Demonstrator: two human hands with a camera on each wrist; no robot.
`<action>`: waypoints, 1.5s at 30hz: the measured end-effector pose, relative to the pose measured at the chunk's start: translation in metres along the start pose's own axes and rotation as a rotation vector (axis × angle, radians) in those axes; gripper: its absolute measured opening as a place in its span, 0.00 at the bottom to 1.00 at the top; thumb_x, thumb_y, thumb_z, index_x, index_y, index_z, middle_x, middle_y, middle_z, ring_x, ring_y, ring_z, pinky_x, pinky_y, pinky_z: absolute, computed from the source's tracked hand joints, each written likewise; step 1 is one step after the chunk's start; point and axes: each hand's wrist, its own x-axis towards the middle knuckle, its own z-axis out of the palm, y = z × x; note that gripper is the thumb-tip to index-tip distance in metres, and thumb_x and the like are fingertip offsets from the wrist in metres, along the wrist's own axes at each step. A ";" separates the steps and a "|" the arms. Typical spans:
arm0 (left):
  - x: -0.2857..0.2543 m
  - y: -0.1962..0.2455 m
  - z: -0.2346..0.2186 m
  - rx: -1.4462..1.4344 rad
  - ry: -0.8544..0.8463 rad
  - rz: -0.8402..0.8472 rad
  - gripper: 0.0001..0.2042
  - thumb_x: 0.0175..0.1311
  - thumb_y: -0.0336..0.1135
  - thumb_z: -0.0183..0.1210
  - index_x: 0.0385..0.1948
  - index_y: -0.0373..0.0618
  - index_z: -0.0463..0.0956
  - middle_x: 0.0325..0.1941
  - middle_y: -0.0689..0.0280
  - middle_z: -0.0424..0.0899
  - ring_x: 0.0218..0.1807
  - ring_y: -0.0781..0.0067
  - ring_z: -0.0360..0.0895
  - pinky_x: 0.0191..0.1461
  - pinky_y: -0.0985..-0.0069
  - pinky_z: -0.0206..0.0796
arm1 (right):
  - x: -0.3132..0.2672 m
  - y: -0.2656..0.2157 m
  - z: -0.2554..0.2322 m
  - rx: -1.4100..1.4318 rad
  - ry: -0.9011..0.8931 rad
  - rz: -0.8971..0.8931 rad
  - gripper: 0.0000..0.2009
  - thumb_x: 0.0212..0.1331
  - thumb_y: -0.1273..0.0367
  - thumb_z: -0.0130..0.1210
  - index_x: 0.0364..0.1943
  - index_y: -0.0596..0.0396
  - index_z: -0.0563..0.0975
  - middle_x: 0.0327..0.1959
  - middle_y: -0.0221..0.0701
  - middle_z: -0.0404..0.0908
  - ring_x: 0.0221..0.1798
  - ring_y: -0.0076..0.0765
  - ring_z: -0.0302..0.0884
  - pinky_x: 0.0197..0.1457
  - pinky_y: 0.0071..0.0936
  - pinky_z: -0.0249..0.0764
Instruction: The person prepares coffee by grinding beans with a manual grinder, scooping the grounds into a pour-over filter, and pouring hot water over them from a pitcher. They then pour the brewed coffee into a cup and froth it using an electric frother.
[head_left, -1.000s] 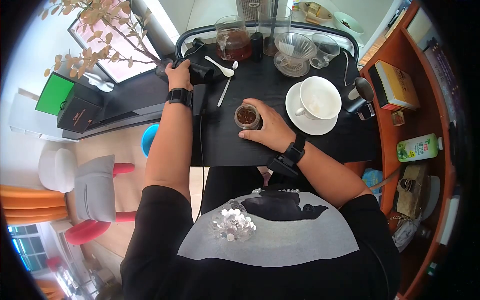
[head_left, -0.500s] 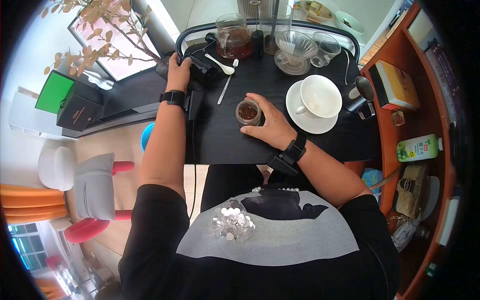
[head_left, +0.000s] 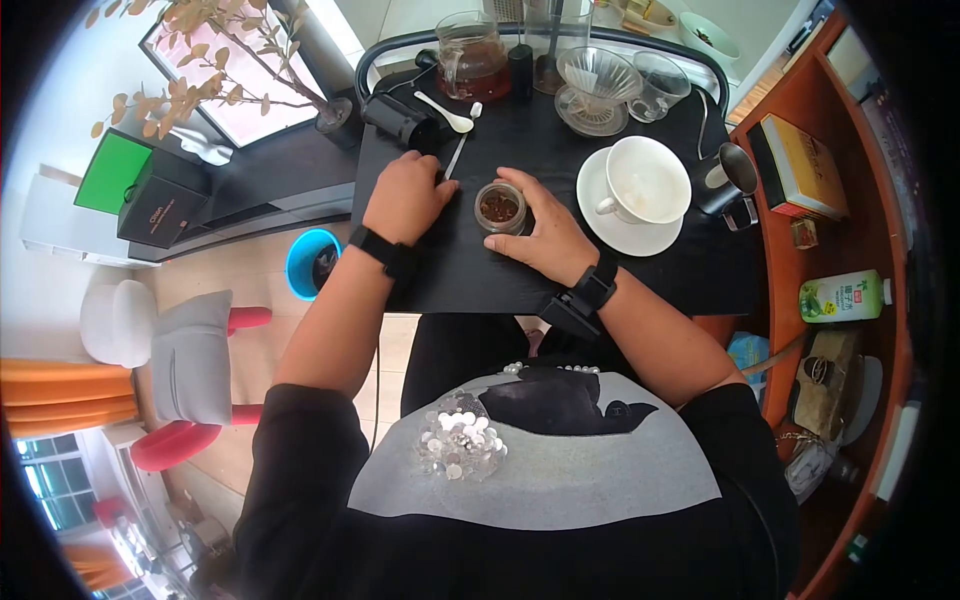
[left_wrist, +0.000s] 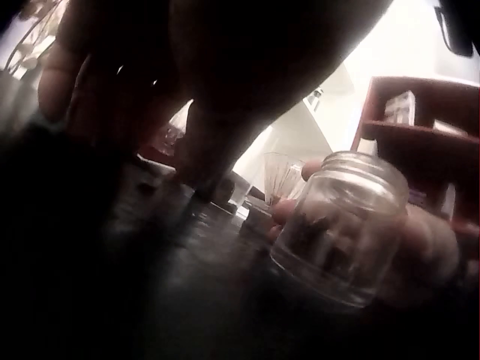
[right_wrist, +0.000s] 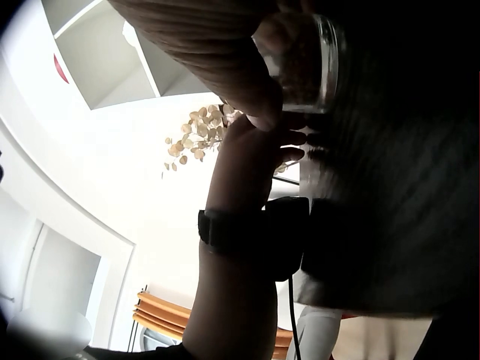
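My right hand point(head_left: 552, 232) holds a small lidless glass jar point(head_left: 488, 222) on the black table, thumb and fingers around its side. Reddish-brown dry bits fill its lower part, and the left wrist view shows the clear jar point(left_wrist: 341, 232) from the side. My left hand point(head_left: 408, 198) is over the table to the left of the jar, palm down, its thumb right at the handle end of a thin long-handled spoon point(head_left: 459, 155). A white spoon point(head_left: 447, 114) lies beside that one. Beyond the left fingers lies a black cylindrical device point(head_left: 398, 120).
A white cup point(head_left: 650, 185) stands on a saucer point(head_left: 630, 243) to the right, near a metal pitcher point(head_left: 728, 175). Along the back are a glass teapot point(head_left: 472, 70) of reddish liquid, a glass dripper point(head_left: 600, 85) and a glass cup point(head_left: 660, 85). A vase of dried branches point(head_left: 338, 122) stands left.
My left hand has left the black device at the far left and come right and nearer, to the thin spoon's handle. The right hand stays on the jar.
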 end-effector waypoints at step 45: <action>-0.061 0.110 -0.043 -1.398 -0.278 -0.228 0.05 0.59 0.28 0.52 0.31 0.38 0.75 0.25 0.70 0.74 0.27 0.84 0.72 0.34 0.85 0.65 | -0.026 -0.059 -0.060 -0.750 0.172 -0.693 0.15 0.43 0.74 0.53 0.40 0.55 0.74 0.23 0.30 0.67 0.26 0.35 0.67 0.26 0.29 0.64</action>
